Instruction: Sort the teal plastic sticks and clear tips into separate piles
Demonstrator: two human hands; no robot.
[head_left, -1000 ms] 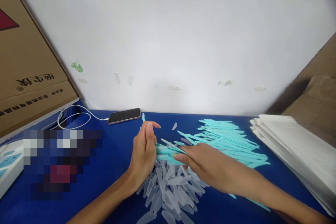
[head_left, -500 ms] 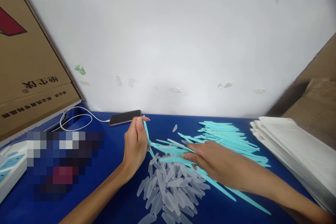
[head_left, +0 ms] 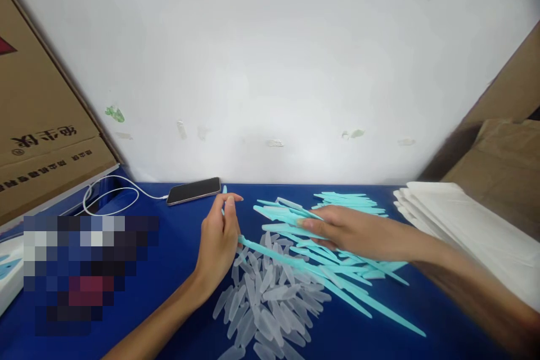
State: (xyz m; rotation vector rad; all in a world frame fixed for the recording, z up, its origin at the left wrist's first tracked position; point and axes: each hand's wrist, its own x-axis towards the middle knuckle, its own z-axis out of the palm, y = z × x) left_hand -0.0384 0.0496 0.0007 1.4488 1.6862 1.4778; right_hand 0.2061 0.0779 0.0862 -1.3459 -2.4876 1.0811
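Note:
My left hand is closed on slim turquoise plastic sticks shaped like eyebrow razors; one end pokes out above the fingers. A long turquoise stick runs from beside its fingertips out to the right. My right hand grips a bunch of the same sticks, tips pointing left, over other loose ones. Below and between the hands lies a heap of frosted translucent plastic caps. More turquoise sticks are piled behind my right hand, partly hidden by it.
A phone on a white cable lies by the wall at the left. A cardboard box stands far left, near a white power strip. White folded sheets or bags are stacked at the right. Part of the left is pixelated.
My right hand has moved back and away from my left hand, carrying its bunch of sticks. Several sticks now lie below it. My left hand stays nearly in place; the view has shifted slightly.

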